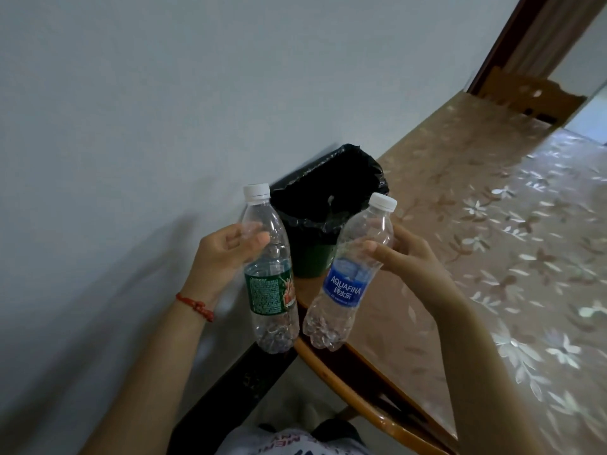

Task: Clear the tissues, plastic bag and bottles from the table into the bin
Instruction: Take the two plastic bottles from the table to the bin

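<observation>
Gripped one per hand, two clear, empty, white-capped bottles stand upright in the air before the one black-lined bin (328, 205): the left hand (223, 254) clasps the green-labelled bottle (267, 274), the right hand (404, 254) the blue Aquafina bottle (348, 277), above the floral table's (492, 224) edge

bare arms, one bracelet
red cord bracelet (195, 306) on left wrist; white printed shirt (289, 443) below.
</observation>
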Tool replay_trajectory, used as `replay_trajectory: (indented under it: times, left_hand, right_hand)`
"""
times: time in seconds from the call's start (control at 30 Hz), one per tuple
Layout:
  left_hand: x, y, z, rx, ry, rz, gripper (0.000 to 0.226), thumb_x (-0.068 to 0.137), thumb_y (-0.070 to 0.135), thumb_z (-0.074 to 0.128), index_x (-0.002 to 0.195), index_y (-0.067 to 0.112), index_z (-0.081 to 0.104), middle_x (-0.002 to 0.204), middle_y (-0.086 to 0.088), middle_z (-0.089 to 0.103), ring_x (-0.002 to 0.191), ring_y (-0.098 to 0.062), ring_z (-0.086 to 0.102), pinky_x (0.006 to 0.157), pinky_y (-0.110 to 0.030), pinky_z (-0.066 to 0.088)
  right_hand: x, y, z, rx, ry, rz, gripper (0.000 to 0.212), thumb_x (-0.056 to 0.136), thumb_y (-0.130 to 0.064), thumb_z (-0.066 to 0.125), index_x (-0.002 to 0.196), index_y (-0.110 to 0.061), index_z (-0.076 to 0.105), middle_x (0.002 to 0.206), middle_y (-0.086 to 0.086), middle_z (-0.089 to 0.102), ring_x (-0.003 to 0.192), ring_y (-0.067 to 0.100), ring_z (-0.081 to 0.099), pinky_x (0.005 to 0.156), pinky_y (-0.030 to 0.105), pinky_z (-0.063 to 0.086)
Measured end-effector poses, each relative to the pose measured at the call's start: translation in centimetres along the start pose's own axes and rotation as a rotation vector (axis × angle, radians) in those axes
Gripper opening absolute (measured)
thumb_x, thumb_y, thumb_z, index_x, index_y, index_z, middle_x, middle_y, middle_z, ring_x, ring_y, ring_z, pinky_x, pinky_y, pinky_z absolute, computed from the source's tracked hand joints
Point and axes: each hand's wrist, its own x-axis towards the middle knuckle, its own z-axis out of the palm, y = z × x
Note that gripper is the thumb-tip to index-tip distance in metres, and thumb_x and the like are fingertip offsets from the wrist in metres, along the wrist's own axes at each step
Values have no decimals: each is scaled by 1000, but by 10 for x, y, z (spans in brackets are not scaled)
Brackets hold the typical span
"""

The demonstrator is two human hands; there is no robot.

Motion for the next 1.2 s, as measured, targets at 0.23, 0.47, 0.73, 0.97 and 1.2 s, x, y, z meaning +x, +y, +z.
replay_trajectory:
  times: [0.23, 0.47, 0.73, 0.97, 1.2]
  left_hand:
    - [16, 0, 7, -35, 62, 11, 24, 66, 25, 68, 89, 19, 66, 72, 14, 73, 69, -1, 67, 62, -13, 53]
    - [28, -4, 0, -35, 94, -2, 33, 57, 33, 77, 87, 23, 67, 74, 14, 73, 73, -4, 68, 72, -19, 55]
    - [33, -7, -1, -15, 114, -39, 47, 46, 52, 71, 85, 28, 69, 78, 15, 73, 77, -2, 67, 71, -17, 54]
    - [35, -8, 1, -8, 116, -54, 34, 55, 37, 75, 87, 26, 69, 80, 10, 73, 77, -2, 67, 70, -17, 54]
    - [33, -6, 5, 1, 103, -40, 25, 67, 25, 77, 90, 25, 67, 91, 5, 69, 75, 2, 66, 64, -12, 51]
  right_hand:
    - [38, -19, -19, -11, 30, -33, 38, 75, -28, 62, 110, -13, 60, 91, -1, 72, 85, 13, 69, 68, 20, 54]
    - [74, -42, -40, -1, 129, -74, 35, 73, -40, 64, 102, -20, 61, 90, -1, 71, 84, 15, 69, 72, 25, 55]
    - [105, -60, -49, 107, 325, -107, 81, 64, -55, 68, 125, -4, 50, 109, 11, 65, 97, 23, 67, 86, 37, 54]
    - [129, -34, -19, -28, 436, -75, 55, 81, -33, 66, 126, -8, 48, 106, 8, 66, 87, 13, 66, 69, 21, 55]
    - [133, -7, 7, -263, 409, -51, 53, 82, -36, 67, 126, -14, 47, 90, -16, 59, 78, -5, 57, 53, -2, 39]
